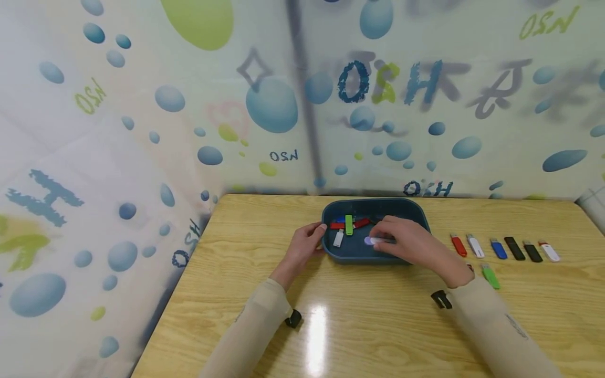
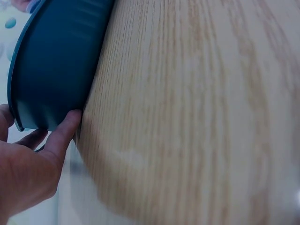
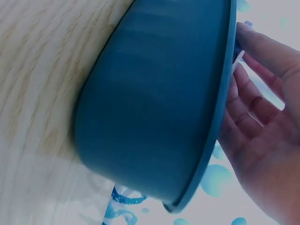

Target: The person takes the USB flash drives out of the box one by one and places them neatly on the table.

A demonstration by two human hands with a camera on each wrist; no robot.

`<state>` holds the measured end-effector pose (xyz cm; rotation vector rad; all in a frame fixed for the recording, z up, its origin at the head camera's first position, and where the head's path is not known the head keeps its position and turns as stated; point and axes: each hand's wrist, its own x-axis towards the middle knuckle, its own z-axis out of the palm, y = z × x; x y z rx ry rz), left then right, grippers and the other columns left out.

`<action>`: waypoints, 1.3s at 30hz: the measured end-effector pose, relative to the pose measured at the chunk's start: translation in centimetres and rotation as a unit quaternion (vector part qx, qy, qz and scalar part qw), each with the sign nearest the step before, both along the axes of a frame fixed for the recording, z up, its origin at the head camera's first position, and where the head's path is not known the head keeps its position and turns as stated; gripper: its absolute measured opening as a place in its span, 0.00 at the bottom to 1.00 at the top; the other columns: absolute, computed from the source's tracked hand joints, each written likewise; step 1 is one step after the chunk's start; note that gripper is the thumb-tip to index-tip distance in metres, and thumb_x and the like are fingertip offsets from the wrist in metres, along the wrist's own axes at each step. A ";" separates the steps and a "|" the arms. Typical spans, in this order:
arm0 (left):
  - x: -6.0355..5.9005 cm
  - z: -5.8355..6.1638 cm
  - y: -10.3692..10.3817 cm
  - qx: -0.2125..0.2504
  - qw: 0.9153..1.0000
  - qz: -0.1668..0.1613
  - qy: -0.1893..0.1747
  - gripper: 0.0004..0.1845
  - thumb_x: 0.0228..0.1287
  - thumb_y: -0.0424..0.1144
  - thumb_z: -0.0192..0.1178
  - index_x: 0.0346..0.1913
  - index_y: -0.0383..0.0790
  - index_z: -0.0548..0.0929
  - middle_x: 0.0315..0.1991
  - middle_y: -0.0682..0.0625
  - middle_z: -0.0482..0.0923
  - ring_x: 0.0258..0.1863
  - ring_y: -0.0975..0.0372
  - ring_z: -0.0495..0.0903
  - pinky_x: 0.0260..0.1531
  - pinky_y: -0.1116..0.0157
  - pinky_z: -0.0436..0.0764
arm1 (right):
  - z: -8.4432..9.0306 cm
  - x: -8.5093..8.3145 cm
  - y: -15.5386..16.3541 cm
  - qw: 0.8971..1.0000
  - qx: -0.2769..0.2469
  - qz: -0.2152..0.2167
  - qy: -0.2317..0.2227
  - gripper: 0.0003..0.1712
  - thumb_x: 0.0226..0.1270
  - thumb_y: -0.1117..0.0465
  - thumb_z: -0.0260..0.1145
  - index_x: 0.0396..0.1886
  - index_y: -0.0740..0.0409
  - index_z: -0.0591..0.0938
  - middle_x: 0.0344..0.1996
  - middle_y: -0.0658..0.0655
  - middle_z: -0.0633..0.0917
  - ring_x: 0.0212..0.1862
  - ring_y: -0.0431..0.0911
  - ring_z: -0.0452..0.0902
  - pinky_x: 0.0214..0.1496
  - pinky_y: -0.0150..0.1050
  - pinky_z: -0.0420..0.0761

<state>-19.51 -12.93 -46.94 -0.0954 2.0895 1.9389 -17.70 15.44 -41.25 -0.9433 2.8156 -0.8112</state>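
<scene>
We see a dark teal bin (image 1: pixel 368 260) with USB sticks bunched toward ten o'clock, a green stick (image 1: pixel 348 225) lying across red (image 1: pixel 337 226), and a white stick (image 1: pixel 338 238) nearer eight. Our left hand (image 1: pixel 302 247) grips the bin at nine o'clock, while our right hand (image 1: pixel 408 239), nearly closed, pinches a partly hidden violet-and-white stick (image 1: pixel 375 240) just toward six o'clock from the bin's middle.

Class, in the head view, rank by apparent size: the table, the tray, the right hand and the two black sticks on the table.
Largest to smallest:
1. Table
2. Tray
3. Right hand
4. Left black stick and right black stick: too alike to rank
</scene>
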 end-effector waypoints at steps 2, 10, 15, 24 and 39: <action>0.0 0.0 0.0 0.000 1.000 0.000 0.005 0.28 0.82 0.47 0.54 0.73 0.32 0.72 0.68 0.35 0.74 0.59 0.48 0.81 0.52 0.54 0.86 | 0.0 0.3 0.4 1.000 -0.002 -0.007 0.004 0.09 0.69 0.58 0.74 0.46 0.52 0.88 0.36 0.44 0.80 0.37 0.40 0.74 0.39 0.40 0.79; 0.0 0.0 0.0 0.000 1.000 0.002 -0.001 0.27 0.81 0.48 0.54 0.73 0.33 0.73 0.67 0.37 0.76 0.59 0.49 0.81 0.52 0.54 0.86 | -0.1 1.4 2.4 1.000 -0.002 -0.024 0.012 0.09 0.68 0.58 0.74 0.46 0.53 0.87 0.35 0.43 0.79 0.35 0.39 0.73 0.36 0.37 0.78; -0.1 -0.2 -0.1 0.012 1.000 -0.001 -0.004 0.28 0.81 0.49 0.54 0.74 0.34 0.73 0.66 0.37 0.76 0.60 0.50 0.80 0.52 0.55 0.86 | -0.2 2.4 3.8 0.999 -0.009 -0.041 0.010 0.10 0.70 0.57 0.73 0.48 0.53 0.86 0.34 0.43 0.79 0.34 0.37 0.72 0.34 0.36 0.77; 0.0 -0.1 -0.1 0.013 1.000 0.000 -0.005 0.28 0.81 0.48 0.54 0.74 0.33 0.72 0.68 0.36 0.75 0.63 0.49 0.79 0.52 0.55 0.86 | 0.0 3.9 5.5 0.995 -0.033 -0.090 0.015 0.11 0.69 0.58 0.74 0.48 0.55 0.85 0.35 0.45 0.81 0.36 0.39 0.75 0.38 0.40 0.83; 0.0 -0.1 0.0 0.018 1.000 0.000 -0.011 0.29 0.81 0.49 0.55 0.74 0.34 0.72 0.68 0.37 0.74 0.64 0.49 0.78 0.53 0.55 0.86 | 0.4 5.9 9.8 0.977 -0.056 -0.195 0.063 0.15 0.71 0.59 0.72 0.50 0.63 0.83 0.35 0.51 0.84 0.35 0.44 0.79 0.35 0.34 0.82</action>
